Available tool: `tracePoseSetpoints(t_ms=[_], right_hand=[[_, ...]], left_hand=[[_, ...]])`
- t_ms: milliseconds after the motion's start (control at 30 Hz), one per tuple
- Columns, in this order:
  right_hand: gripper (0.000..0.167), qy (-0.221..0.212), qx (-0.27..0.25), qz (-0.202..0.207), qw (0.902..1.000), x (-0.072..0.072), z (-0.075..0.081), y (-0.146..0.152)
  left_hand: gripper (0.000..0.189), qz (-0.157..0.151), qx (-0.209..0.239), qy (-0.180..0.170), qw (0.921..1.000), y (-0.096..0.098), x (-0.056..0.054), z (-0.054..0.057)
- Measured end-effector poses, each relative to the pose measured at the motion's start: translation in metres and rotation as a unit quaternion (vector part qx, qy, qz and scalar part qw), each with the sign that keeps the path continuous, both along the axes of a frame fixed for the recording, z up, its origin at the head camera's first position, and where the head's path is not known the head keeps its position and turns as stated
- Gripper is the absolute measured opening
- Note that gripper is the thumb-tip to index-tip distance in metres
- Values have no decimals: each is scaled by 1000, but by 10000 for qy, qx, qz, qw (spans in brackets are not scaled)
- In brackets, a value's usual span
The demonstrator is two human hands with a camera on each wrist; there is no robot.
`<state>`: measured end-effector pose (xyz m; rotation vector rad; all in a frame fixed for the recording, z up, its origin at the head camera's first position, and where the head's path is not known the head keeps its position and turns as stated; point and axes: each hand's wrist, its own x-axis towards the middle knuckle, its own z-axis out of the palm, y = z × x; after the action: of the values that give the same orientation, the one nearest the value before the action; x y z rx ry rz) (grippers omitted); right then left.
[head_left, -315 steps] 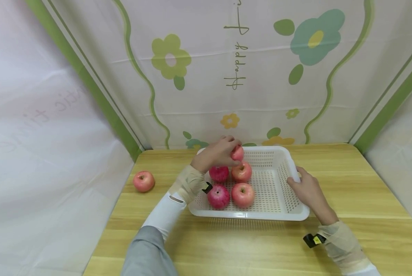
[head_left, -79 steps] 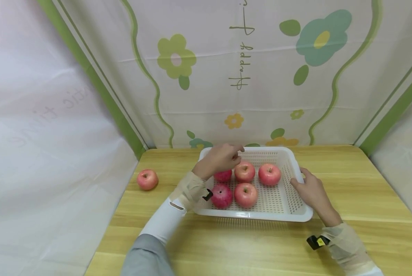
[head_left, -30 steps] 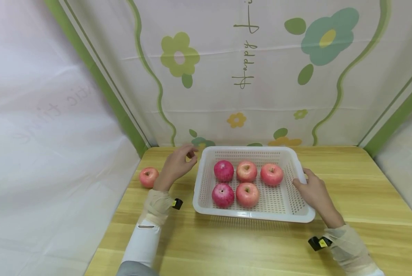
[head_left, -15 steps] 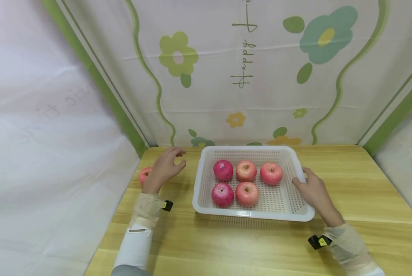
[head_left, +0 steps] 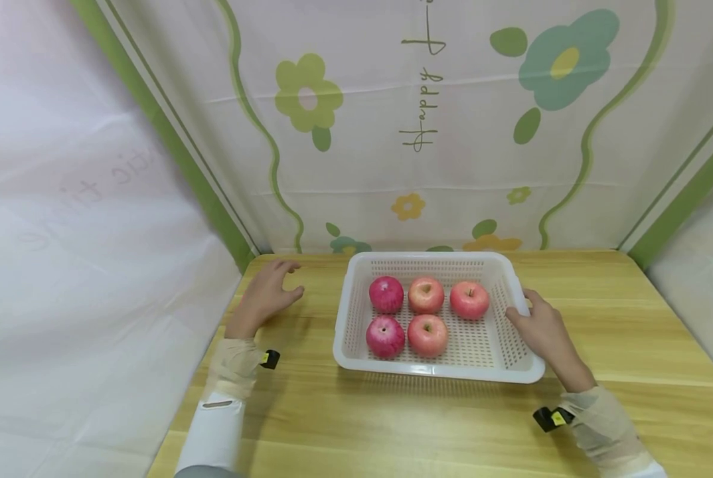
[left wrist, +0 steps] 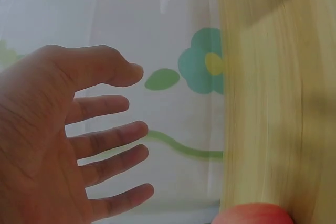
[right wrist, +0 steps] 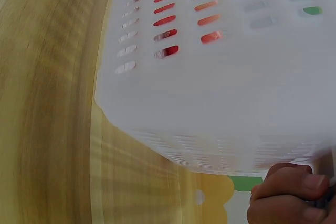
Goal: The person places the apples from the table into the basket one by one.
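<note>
A white perforated plastic basket (head_left: 434, 372) sits on the wooden table with several apples inside: two dark red apples (head_left: 386, 336) on its left, two lighter ones (head_left: 427, 336) beside them, and a pink-red apple (head_left: 469, 300) farther right. My right hand (head_left: 544, 335) grips the basket's right rim, and its curled fingers (right wrist: 286, 192) show in the right wrist view. Left of the basket, my left hand (head_left: 265, 295) hovers with fingers spread and holds nothing. It hides nearly all of a loose apple in the head view; that apple (left wrist: 254, 214) peeks in at the left wrist view's bottom edge.
The wooden table (head_left: 392, 431) ends at the back against a white curtain (head_left: 356, 166) printed with flowers. More white fabric (head_left: 93, 265) hangs along the left side. A small black camera (head_left: 269, 359) is strapped at the left wrist and another (head_left: 552, 418) at the right.
An apple that my left hand held over the basket's back now rests toward its right. Empty, my left hand has moved left to the loose apple. My right hand stays on the rim.
</note>
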<state>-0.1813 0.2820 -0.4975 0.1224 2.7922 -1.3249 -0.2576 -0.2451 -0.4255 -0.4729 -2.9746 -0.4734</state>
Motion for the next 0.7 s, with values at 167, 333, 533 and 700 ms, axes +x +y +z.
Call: tracePoseSetpoints(t_ms=[167, 333, 533, 700], right_hand=[[74, -40, -9, -1, 10000, 0, 0, 0], [74, -35, -41, -2, 10000, 0, 0, 0], [74, -11, -68, -8, 10000, -1, -1, 0], [74, 1, -78, -13, 10000, -1, -1, 0]], left_hand=[[62, 112, -7, -228, 9997, -13, 1, -2], [65, 245, -36, -331, 9991, -28, -2, -8], [65, 393, 3, -365, 9986, -46, -6, -18], [64, 531, 111, -442, 9975, -57, -4, -23]])
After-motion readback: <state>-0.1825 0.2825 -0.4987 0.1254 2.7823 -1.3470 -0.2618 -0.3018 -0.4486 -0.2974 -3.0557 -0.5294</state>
